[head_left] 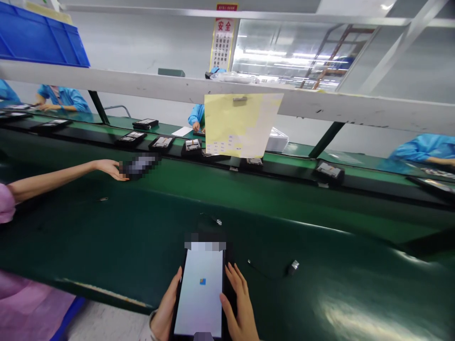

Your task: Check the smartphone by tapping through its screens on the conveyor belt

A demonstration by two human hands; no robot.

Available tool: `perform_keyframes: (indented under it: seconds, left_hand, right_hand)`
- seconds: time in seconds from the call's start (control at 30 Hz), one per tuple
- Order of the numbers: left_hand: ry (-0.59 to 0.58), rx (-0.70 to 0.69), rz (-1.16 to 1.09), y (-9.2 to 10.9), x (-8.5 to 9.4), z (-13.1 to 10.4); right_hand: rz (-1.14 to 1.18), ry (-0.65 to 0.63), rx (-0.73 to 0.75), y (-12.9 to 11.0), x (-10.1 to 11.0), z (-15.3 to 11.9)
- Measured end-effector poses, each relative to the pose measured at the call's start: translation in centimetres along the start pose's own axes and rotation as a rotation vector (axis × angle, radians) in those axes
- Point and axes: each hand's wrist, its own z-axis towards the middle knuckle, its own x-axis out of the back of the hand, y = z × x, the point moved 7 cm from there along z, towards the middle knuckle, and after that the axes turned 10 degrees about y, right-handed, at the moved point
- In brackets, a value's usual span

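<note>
A black-framed tablet [200,303] with a lit, pale screen and a small blue-and-orange icon is at the bottom centre, over the green bench. My left hand [166,305] grips its left edge, fingers partly hidden behind it. On the opposite side, my right hand [241,305] holds the right edge, thumb against the border and fingers extended along the side. Beyond the tablet's top end lies a thin wire with a small silvery connector [219,221]. To the right is a cable with a shiny metallic plug [293,267].
A co-worker's arm [60,177] reaches from the left with a blurred dark device [140,166]. Several black units, including one unit [330,171], line a dark conveyor behind the bench. A yellow sheet [241,125] hangs from the white shelf [142,85]. People in blue work beyond.
</note>
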Motion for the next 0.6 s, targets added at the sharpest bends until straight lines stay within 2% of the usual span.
perform_keyframes:
  seconds: [0.1, 0.2, 0.33, 0.5, 0.6]
  left_hand:
    - [-0.083, 0.216, -0.200, -0.7, -1.2, -0.8]
    - [-0.047, 0.239, -0.300, -0.5, -1.1, -1.1]
    - [-0.134, 0.314, -0.355, -0.8, -1.5, -1.4]
    - [-0.070, 0.242, -0.288, -0.6, -0.7, -1.1]
    - [-0.085, 0.211, -0.286, -0.6, -0.6, -1.0]
  right_hand:
    - [0.094, -0.008, -0.047, 0.5, -0.2, -0.3]
    - [0.165, -0.008, -0.044, 0.4, -0.2, -0.5]
    - [0.191, 0.021, -0.005, -0.1, 0.1, -0.5]
    - [0.219, 0.039, 0.043, -0.2, 0.3, -0.4]
    - [0.230, 0.026, 0.082, -0.2, 0.2, -0.4]
